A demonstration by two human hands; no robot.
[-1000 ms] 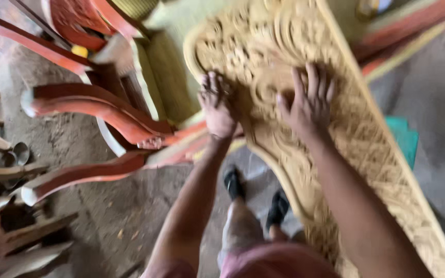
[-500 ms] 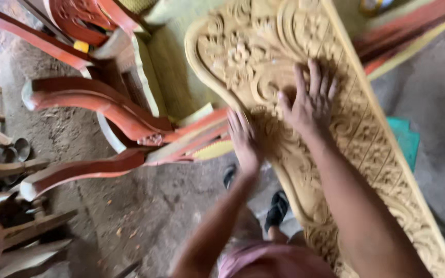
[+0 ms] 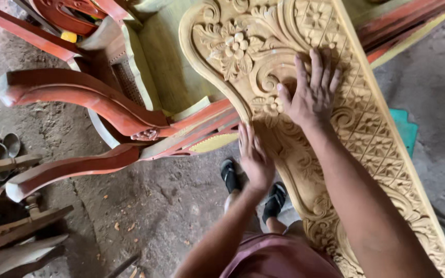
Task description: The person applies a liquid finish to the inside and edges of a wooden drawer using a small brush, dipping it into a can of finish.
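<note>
A long pale wooden panel (image 3: 372, 128), carved with flowers, scrolls and a lattice, slopes from the top middle down to the lower right. My right hand (image 3: 312, 90) lies flat on its carved face, fingers spread, just below a large carved flower (image 3: 233, 46). My left hand (image 3: 254, 157) rests against the panel's curved left edge, lower down, fingers together and pointing up. My feet in black sandals (image 3: 230, 175) stand on the dirt floor under the panel.
Red-painted curved chair parts (image 3: 73, 98) and a pale green-yellow board (image 3: 171, 67) crowd the left and top. More raw wooden pieces (image 3: 21, 226) lie at the lower left. A teal sheet (image 3: 405, 128) shows at the right on the grey floor.
My left hand has slid from the carved face beside the right hand down to the panel's left edge. The right hand stays flat on the carving.
</note>
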